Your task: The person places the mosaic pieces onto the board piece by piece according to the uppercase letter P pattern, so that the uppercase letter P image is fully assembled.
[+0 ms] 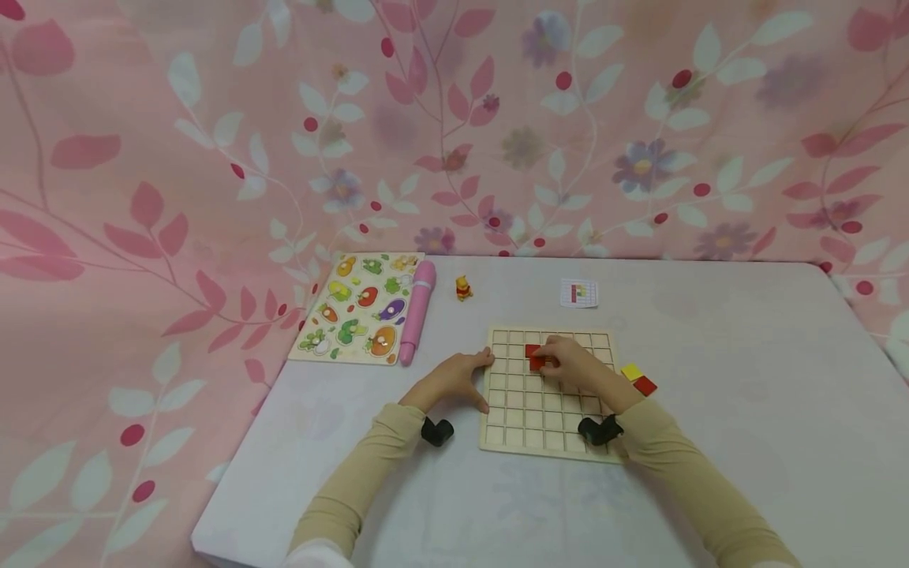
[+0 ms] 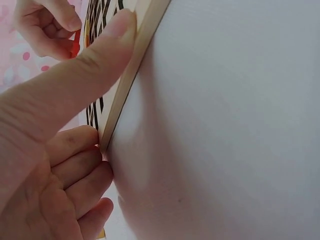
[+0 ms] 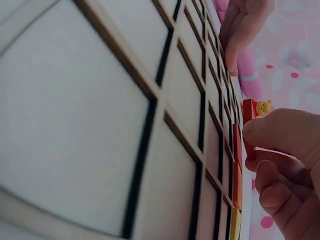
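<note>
On the tabletop in front of me lies a wooden grid board. My left hand rests at the left edge of the board, thumb straight along the frame, the other fingers curled under and holding nothing. My right hand is over the upper part of the board, and its thumb and fingers pinch a red block that stands in the grid. Just beside the right edge of the board lie a yellow block and another red one, touching each other.
</note>
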Motion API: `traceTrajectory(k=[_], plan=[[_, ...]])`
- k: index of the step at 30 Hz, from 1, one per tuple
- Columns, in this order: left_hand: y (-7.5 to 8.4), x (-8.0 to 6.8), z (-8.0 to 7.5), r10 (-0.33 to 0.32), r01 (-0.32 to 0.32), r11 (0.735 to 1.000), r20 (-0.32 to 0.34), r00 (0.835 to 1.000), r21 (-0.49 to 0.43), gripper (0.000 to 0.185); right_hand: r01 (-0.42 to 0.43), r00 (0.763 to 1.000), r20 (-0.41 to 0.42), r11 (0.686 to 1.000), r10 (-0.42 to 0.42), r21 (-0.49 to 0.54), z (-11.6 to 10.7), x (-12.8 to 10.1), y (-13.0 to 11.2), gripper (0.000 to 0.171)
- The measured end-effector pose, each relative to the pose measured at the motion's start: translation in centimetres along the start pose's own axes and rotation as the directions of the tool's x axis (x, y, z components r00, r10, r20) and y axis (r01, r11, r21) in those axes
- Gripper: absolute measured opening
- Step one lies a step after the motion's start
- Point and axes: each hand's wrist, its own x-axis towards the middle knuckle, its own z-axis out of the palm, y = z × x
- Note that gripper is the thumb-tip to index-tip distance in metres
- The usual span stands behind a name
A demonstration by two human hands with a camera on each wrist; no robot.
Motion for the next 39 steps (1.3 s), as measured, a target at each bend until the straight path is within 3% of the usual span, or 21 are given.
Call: traceTrajectory(k=[9, 20, 34, 39], plan=[[0.3, 0.1, 0.0, -0.022, 0.022, 1.0, 0.011, 1.0, 0.008, 0.095, -0.102, 0.994, 0.048, 0.994, 0.1, 0.03, 0.2, 0.0, -0.6, 0.018], [-0.1, 0.1, 0.2, -0.009, 0.009, 1.0, 0.004, 1.0, -0.016, 0.096, -0.06, 0.998, 0.013, 0.998, 0.06, -0.004, 0.4, 0.4, -0.7, 0.013], [0.0, 0.1, 0.2, -0.01, 0.01, 1.0, 0.002, 1.0, -0.017, 0.096, -0.13, 0.99, 0.05, 0.992, 0.129, 0.008, 0.1, 0.6, -1.1, 0.018], [0.2, 0.0, 0.0, -0.016, 0.016, 1.0, 0.007, 1.0, -0.016, 0.095, -0.112, 0.992, 0.048, 0.994, 0.113, -0.01, -0.1, 0.8, -1.2, 0.017]])
